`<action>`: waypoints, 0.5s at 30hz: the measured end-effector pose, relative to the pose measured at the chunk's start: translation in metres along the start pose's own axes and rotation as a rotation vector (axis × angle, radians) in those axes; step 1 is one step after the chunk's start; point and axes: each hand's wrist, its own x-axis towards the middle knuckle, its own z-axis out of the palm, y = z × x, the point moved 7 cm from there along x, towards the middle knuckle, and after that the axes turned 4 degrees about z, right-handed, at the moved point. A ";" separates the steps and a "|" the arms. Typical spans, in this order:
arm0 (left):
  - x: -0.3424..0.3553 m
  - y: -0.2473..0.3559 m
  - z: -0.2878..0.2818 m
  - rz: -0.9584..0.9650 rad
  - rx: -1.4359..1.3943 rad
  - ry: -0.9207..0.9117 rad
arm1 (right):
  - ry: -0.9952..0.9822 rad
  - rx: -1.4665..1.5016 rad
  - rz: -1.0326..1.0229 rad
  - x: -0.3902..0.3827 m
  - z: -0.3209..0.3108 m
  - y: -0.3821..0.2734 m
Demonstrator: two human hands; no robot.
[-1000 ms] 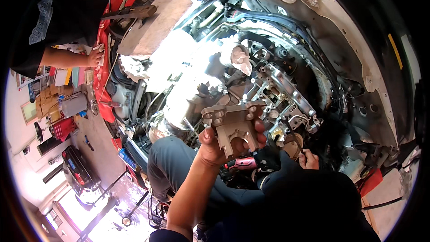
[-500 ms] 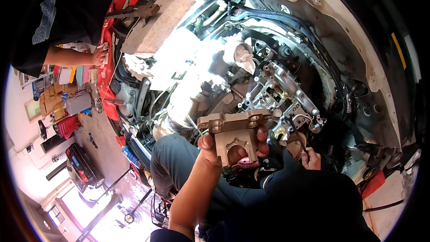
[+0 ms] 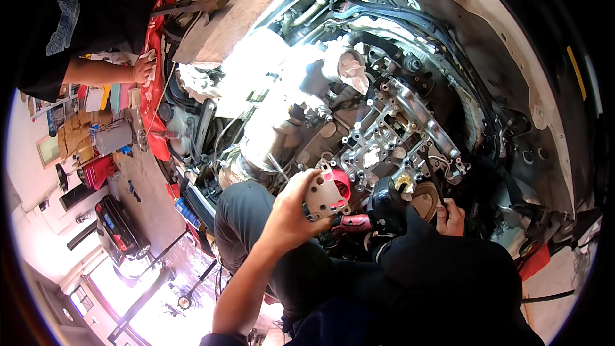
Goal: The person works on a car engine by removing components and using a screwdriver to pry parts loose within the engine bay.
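My left hand [image 3: 291, 214] is closed around a tan-grey metal block [image 3: 323, 197] with several round holes, holding it above my knee, beside the engine. A curved red edge [image 3: 343, 184] shows at the block's far right side; I cannot tell whether it belongs to it. My right hand [image 3: 450, 218] is closed on the lower end of a thin dark bar [image 3: 434, 176] that slants up against the engine's end. Between the hands lies the opened engine [image 3: 391, 131], its bare metal top showing bolts and bores. A red-and-black tool [image 3: 352, 223] sits just below the block.
A brown board [image 3: 227, 22] leans across the bay at the upper left. White crumpled material [image 3: 352, 74] plugs a pipe. A co-worker's hand [image 3: 144, 69] rests on the red fender cover [image 3: 154, 106]. The pale body panel [image 3: 512, 45] curves along the right.
My left hand has turned the metal block, so its holed face shows instead of the half-round cutout, and has shifted slightly left. My right hand stays at the bar, slightly further right.
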 end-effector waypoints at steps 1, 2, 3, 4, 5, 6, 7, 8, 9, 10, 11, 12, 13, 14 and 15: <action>-0.002 -0.003 0.007 -0.008 -0.024 0.000 | -0.002 -0.001 0.000 0.002 0.000 -0.002; -0.003 -0.006 0.011 -0.050 -0.033 0.016 | -0.015 0.018 -0.001 0.004 0.001 -0.004; -0.005 -0.007 0.014 -0.051 -0.034 0.017 | -0.029 0.037 -0.002 0.007 0.002 -0.007; -0.007 -0.007 0.015 -0.046 -0.031 0.046 | -0.031 0.037 -0.003 0.008 0.002 -0.010; -0.008 -0.007 0.015 -0.041 -0.027 0.076 | -0.023 0.054 -0.012 0.010 0.001 -0.014; -0.008 -0.008 0.017 -0.039 -0.037 0.089 | -0.015 0.073 -0.023 0.013 0.000 -0.019; -0.008 -0.007 0.017 -0.040 -0.035 0.097 | -0.017 0.074 -0.030 0.017 -0.001 -0.023; -0.007 -0.006 0.018 -0.034 -0.027 0.102 | -0.012 0.098 -0.056 0.020 -0.002 -0.029; -0.006 -0.005 0.019 -0.028 -0.020 0.107 | -0.007 0.121 -0.081 0.023 -0.002 -0.034; -0.004 -0.003 0.020 -0.012 -0.001 0.115 | -0.007 0.121 -0.088 0.027 -0.001 -0.038; -0.004 -0.004 0.025 -0.028 0.039 0.103 | 0.007 0.158 -0.105 0.031 0.000 -0.044; -0.004 -0.005 0.029 -0.002 0.085 0.127 | 0.022 0.194 -0.120 0.033 -0.001 -0.048; -0.005 -0.004 0.033 0.018 0.132 0.147 | 0.019 0.196 -0.122 0.035 0.001 -0.048; -0.006 -0.004 0.036 0.017 0.134 0.147 | 0.009 0.192 -0.104 0.036 0.003 -0.047; -0.006 -0.001 0.037 0.024 0.173 0.173 | -0.001 0.188 -0.085 0.036 0.004 -0.046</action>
